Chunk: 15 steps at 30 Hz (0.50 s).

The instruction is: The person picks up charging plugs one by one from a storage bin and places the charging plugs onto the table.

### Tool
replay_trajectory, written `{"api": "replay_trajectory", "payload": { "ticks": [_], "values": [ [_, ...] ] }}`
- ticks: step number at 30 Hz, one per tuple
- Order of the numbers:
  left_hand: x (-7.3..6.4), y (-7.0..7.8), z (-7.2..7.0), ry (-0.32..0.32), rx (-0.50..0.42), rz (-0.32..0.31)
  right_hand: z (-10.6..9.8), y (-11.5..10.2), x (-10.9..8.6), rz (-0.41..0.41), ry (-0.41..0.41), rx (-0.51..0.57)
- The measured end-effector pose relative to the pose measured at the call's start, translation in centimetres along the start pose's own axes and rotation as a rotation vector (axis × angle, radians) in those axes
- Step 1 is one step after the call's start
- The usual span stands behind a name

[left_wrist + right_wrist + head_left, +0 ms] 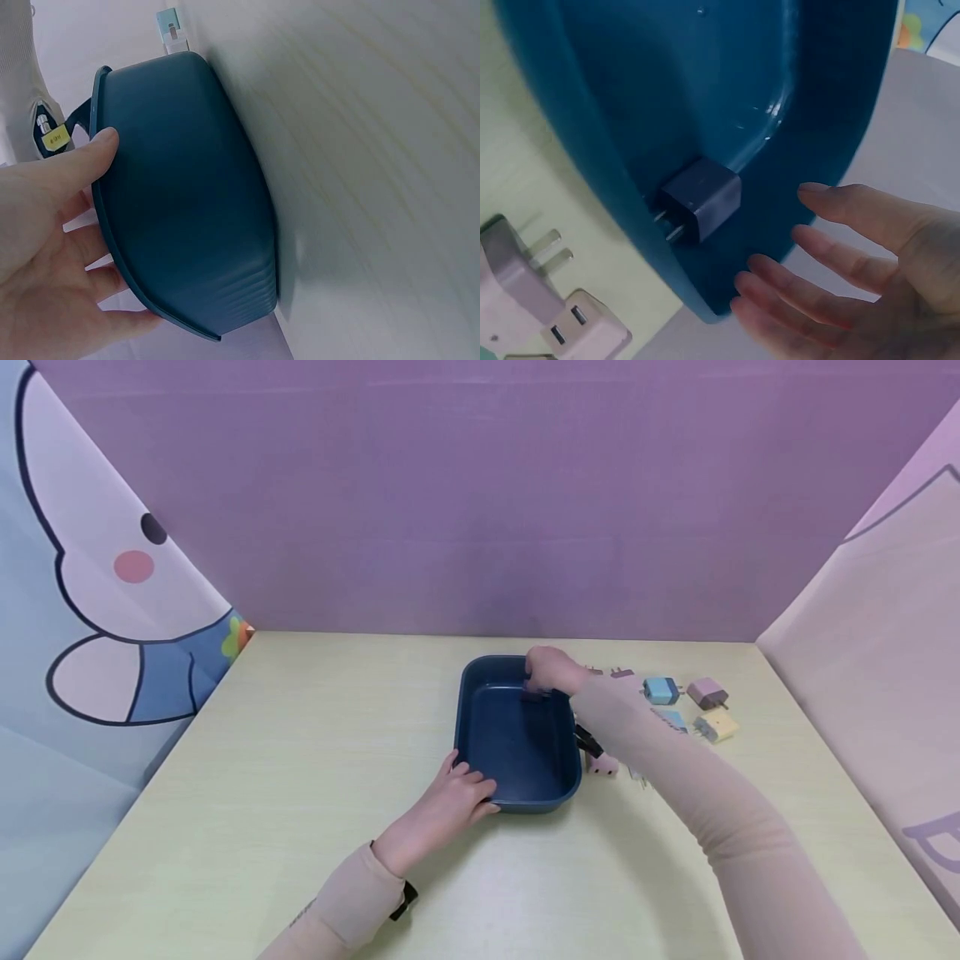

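Note:
A dark blue plastic bin stands on the table. My left hand grips its near left corner; in the left wrist view the thumb presses the outer side of the rim while the other fingers reach over to the inside. A dark purplish charger plug lies in the bin's far right corner, its two prongs by the wall. Just beside it, over the rim, my right hand has its fingers spread and loosely bent, with nothing between them.
Several charger plugs lie right of the bin, among them a blue one, a pink and dark one and a yellow one. My right forearm hides part of this group. A purple wall rises behind the table.

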<state>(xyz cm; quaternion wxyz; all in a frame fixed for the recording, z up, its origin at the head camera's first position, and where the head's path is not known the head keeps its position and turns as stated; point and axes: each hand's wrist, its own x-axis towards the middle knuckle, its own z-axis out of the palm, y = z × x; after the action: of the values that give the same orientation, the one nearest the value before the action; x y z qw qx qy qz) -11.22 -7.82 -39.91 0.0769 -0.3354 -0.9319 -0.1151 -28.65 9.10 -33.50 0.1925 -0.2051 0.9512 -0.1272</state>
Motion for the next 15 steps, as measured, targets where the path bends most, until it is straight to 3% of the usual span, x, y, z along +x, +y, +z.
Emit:
{"api": "replay_trajectory", "payload": {
  "ticks": [15],
  "values": [
    [0.1, -0.1, 0.1, -0.012, 0.022, -0.001, 1.6, 0.4, 1.6, 0.012, 0.008, -0.032]
  ]
}}
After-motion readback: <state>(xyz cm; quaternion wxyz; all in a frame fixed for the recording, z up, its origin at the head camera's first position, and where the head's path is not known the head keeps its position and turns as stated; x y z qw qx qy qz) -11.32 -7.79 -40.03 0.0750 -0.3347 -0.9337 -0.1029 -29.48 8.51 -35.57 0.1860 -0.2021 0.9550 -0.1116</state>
